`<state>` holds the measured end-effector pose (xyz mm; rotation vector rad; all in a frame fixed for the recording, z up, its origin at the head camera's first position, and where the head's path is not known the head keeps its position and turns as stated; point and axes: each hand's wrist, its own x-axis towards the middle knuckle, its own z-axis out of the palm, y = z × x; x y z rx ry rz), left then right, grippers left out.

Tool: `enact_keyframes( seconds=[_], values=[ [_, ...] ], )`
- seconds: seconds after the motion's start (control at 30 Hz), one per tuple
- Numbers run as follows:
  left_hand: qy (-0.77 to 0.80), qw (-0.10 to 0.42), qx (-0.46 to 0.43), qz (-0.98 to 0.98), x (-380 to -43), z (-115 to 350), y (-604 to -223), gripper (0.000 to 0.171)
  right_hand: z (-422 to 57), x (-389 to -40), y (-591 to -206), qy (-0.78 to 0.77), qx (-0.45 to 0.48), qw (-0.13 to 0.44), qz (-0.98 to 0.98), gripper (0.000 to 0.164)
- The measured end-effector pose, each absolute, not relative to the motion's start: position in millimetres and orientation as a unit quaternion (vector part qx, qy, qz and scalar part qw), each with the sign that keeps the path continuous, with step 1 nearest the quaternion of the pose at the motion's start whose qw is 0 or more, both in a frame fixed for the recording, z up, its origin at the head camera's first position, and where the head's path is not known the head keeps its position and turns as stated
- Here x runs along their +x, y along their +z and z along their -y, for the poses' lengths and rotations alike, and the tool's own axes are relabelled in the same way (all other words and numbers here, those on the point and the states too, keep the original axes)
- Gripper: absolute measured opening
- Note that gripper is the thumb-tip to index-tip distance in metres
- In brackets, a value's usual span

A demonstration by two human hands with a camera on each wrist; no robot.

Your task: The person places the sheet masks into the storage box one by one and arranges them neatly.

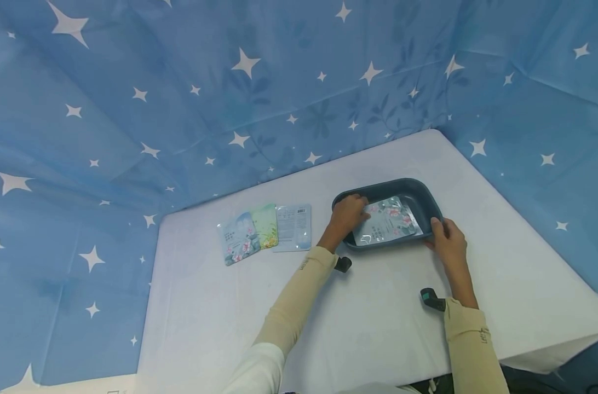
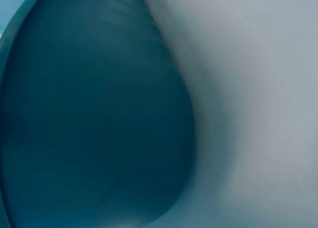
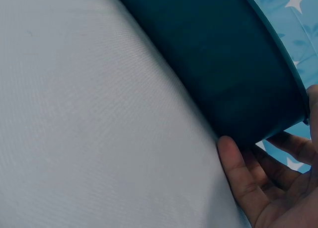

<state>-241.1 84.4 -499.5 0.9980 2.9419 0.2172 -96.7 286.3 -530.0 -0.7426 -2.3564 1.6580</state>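
Observation:
A dark blue-green plastic tub stands toward the right of the table. Inside it lies a pale blue flowered sachet, like a sheet mask packet, over the edge of another silvery one. My left hand reaches over the tub's left end and pinches the upper left edge of the top sachet; its fingertips are partly hidden. At the near right corner my right hand grips the tub, thumb over the rim. The right wrist view shows its fingers against the tub's lower wall; only tub and cloth show in the left wrist view.
Left of the tub lie three more sachets: a blue flowered one overlapping a green one, and a pale blue one with its printed back up. A white cloth covers the table, with a starry blue curtain behind.

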Motion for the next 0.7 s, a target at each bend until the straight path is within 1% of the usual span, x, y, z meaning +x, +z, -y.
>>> enact_keyframes(
  seconds=[0.43,0.53,0.7],
  values=[
    [0.05,0.009,0.33,-0.943,-236,-83,-498,0.039,-284,-96,-533,0.56,-0.245,0.088,0.786,0.069],
    [0.05,-0.006,0.342,-0.938,-235,-82,-496,0.036,-284,-96,-532,0.56,-0.246,0.086,0.786,0.068],
    [0.085,-0.054,0.361,-0.927,-234,-77,-488,0.027,-285,-97,-529,0.555,-0.248,0.085,0.789,0.068]
  ],
)
